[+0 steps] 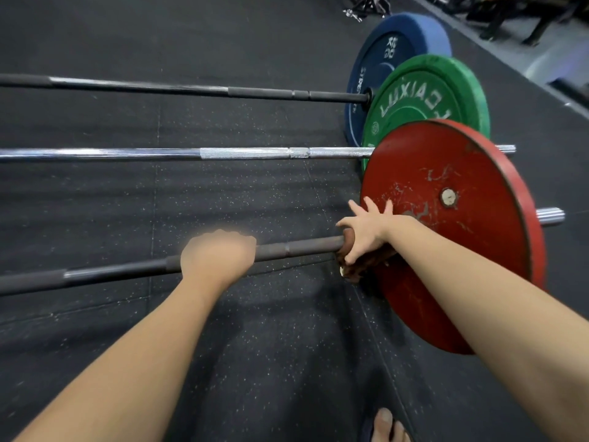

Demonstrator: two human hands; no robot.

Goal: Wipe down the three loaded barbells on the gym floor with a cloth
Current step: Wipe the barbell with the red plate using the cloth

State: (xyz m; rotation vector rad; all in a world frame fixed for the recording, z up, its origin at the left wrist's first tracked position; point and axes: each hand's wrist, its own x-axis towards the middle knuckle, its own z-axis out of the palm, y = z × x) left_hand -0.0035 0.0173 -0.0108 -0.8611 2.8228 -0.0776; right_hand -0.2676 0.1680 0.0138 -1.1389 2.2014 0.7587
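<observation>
Steadying the nearest barbell [302, 247], likely against rolling, the left grip [218, 253] wraps its dark shaft, while the right grip [366, 232], fingers [356, 208] splayed wide, presses the brown cloth [353, 269] onto the bar just beside the red plate [446, 266]. Beyond lie a chrome barbell [248, 153] and a black barbell [191, 89] on the speckled rubber floor [255, 346], gym gear [366, 8] dim behind.
</observation>
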